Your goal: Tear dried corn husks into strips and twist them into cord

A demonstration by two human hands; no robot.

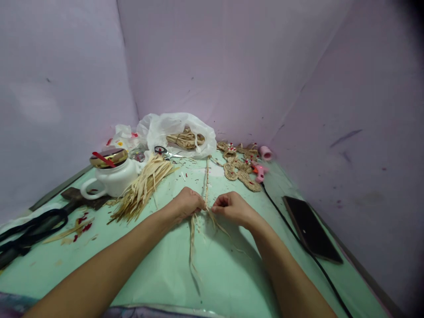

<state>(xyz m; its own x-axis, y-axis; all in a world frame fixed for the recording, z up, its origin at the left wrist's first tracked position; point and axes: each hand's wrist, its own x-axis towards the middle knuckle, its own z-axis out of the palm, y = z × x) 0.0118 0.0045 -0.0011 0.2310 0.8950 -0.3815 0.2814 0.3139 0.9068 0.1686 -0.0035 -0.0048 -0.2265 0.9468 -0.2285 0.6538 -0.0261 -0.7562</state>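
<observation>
A thin braid of dried straw-coloured fibre (207,181) runs from the far part of the table down to my two hands. My left hand (189,204) is closed, pinching the braid's near end. Close by on its right, my right hand (233,208) is closed too, thumb and fingertips pressed on a strand at the same end. Loose fibre strands (192,240) trail from the fingers toward the front of the table. A bundle of dried fibre strips (144,187) lies to the left of my left hand.
Left stand a white teapot (115,176), a hammer (74,198) and large black-handled scissors (33,232). Behind are a plastic bag (185,121) with more fibre and small scissors (162,151). Right lie coiled braided pieces (243,170), a pink glue gun (260,171), its black cord (291,232) and a phone (311,227).
</observation>
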